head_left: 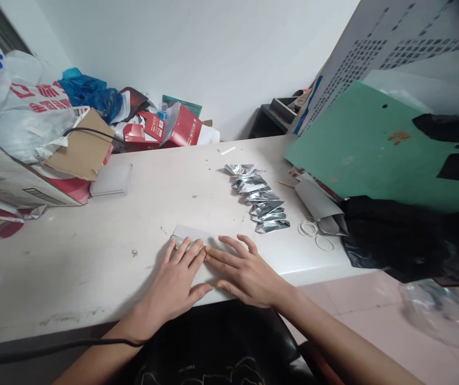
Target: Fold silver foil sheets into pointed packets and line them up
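My left hand (177, 280) and my right hand (243, 270) lie flat, palms down and fingers spread, side by side near the front edge of the white table (93, 256). Both press on a white sheet of paper (189, 233), most of it hidden beneath them; only its far left corner shows. Neither hand grips anything. A row of several overlapping silver foil pouches (259, 199) lies just beyond my right hand, apart from it.
Rubber bands (313, 233) and a grey folded sleeve (320, 206) sit right of the pouches. A green board (374, 144) leans at the right above black plastic (394, 240). Boxes, plastic bags and red cartons (161, 128) crowd the left and back. A black cable (32, 350) runs along the front edge.
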Demonstrator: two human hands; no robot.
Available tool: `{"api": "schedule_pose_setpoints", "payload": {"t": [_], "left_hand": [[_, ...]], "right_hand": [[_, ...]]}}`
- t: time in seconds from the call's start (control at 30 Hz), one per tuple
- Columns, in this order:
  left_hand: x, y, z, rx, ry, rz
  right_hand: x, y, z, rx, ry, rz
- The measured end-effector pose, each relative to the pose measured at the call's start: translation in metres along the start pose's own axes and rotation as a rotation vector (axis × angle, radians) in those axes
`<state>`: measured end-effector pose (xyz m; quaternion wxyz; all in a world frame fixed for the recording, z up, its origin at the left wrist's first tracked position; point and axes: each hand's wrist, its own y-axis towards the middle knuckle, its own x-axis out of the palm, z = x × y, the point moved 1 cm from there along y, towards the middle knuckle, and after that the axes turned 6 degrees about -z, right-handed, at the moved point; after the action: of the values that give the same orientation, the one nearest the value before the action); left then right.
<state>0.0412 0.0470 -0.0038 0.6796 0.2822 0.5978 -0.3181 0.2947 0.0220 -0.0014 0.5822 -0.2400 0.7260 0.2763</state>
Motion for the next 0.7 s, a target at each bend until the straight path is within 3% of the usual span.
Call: {"api": "schedule_pose_setpoints", "payload": {"t": [0.27,0.7], "left_hand": [[0.002,-0.003,0.003,-0.021,0.009,-0.025],[-0.002,-0.010,0.013,0.019,0.034,-0.034]], "right_hand": [[0.012,-0.002,-0.010,0.072,0.025,0.006],[0.003,0.003,-0.017,0.080,-0.021,0.006]]}}
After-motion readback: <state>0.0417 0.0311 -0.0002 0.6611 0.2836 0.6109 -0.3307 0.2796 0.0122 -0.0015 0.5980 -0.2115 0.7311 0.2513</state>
